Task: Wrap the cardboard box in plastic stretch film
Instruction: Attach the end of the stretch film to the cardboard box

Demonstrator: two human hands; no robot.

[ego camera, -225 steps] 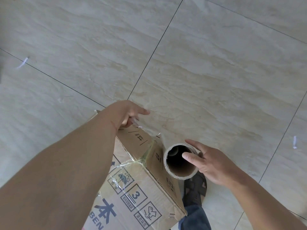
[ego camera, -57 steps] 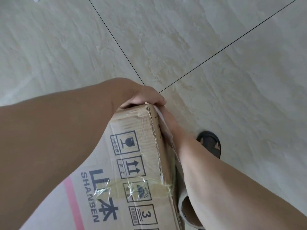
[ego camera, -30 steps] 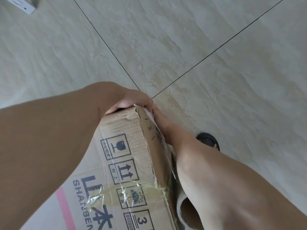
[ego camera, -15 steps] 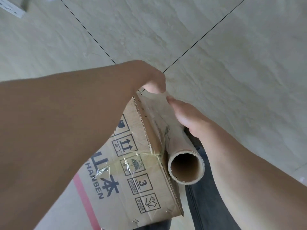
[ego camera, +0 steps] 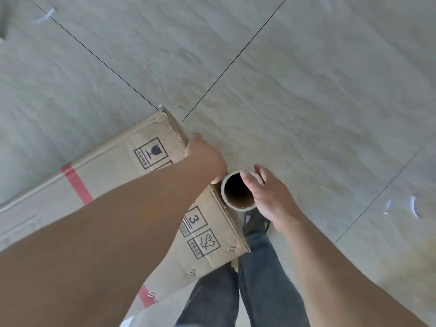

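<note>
Since half a second ago the roll has swung upright, so that its hollow core now faces the camera, and the left hand has slid from the far corner of the box to the middle of its right edge. Nearest to the camera are two legs in dark jeans (ego camera: 259, 279) and one dark shoe (ego camera: 256, 221), standing just under the box corner. Above them the right hand (ego camera: 271, 197) grasps the stretch film roll (ego camera: 238, 191), the thumb over its rim and the fingers curled round the far side. This roll stands just beside the right edge of the cardboard box (ego camera: 151, 142). The left hand (ego camera: 205, 159) lies over that edge; its fingers are hidden, so I cannot tell if it grips. Printed handling symbols and a red tape stripe (ego camera: 76, 182) show on the box top. Farther away is the tiled floor (ego camera: 306, 79), with white scraps (ego camera: 412, 206) at the right.
</note>
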